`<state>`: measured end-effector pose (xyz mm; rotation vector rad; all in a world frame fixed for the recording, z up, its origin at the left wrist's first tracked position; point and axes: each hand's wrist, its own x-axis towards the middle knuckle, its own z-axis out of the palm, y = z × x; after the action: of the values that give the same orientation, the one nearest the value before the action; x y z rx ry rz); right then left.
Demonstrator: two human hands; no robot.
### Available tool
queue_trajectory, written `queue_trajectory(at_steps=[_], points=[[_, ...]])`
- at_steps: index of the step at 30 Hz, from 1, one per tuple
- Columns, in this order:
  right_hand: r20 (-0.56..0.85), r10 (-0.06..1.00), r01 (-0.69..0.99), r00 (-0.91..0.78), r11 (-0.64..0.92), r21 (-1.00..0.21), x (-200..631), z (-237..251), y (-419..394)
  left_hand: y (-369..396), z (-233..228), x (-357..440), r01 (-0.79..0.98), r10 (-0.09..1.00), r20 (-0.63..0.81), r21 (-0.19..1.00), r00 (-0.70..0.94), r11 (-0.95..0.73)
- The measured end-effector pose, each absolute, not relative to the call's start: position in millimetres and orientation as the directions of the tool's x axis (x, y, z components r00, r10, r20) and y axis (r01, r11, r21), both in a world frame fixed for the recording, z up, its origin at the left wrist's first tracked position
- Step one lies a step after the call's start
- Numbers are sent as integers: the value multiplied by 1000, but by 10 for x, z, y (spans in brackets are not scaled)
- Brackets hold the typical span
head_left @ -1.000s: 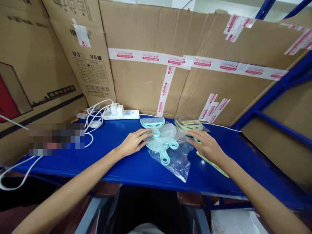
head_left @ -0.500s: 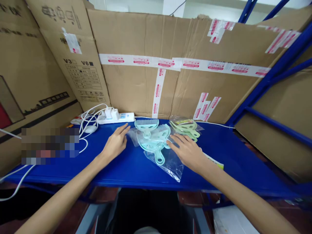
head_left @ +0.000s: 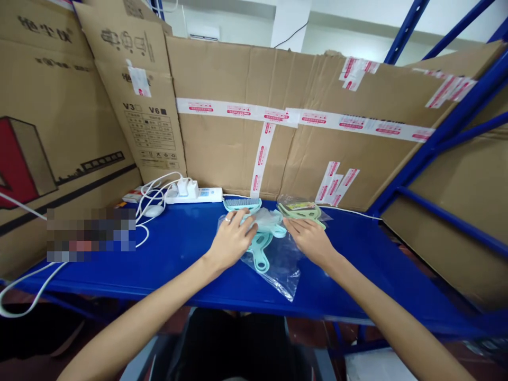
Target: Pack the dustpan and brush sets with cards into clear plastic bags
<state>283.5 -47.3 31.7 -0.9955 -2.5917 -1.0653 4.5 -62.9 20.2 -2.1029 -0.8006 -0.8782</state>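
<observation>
My left hand lies over the pale blue mini dustpans and brushes, fingers apart and slightly bent, covering part of them. A pale blue dustpan lies under it, handle toward me. Just beyond its fingertips is a pale blue brush with grey bristles. My right hand is open, fingers stretched left, its tips by the handle of another pale blue piece. Behind that hand, partly hidden, sits a green dustpan set in clear wrap. A clear plastic bag spreads under the blue pieces.
A white power strip with plugs and tangled white cables is at the back left of the blue table. Cardboard panels wall the back and sides. A blue metal frame rises on the right.
My left hand has moved right, from the bare table onto the pale blue pieces. My right hand stays close by, its fingers now closer together. The view has tilted up slightly.
</observation>
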Motion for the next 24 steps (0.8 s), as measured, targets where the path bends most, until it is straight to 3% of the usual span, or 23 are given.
queue_trajectory(at_steps=[6, 11, 14, 18, 21, 24], points=[[457, 430, 627, -779, 564, 538, 2851, 506, -662, -830, 363, -39, 755, 254, 839, -251, 482, -606], [424, 554, 698, -716, 569, 435, 2838, 783, -521, -621, 523, -47, 745, 326, 867, -75, 378, -663], [439, 603, 746, -666, 543, 385, 2790, 1076, -332, -387, 780, -29, 733, 338, 870, -38, 358, -679], [500, 554, 741, -666, 571, 354, 2754, 1515, -337, -390, 1160, 20, 678, 328, 895, 42, 300, -734], [572, 504, 727, -647, 634, 264, 2797, 1737, -568, -670, 1335, 58, 596, 352, 909, 159, 223, -787], [649, 475, 719, -594, 676, 164, 2834, 1847, -797, -951, 1449, 78, 524, 357, 909, 203, 213, -827]])
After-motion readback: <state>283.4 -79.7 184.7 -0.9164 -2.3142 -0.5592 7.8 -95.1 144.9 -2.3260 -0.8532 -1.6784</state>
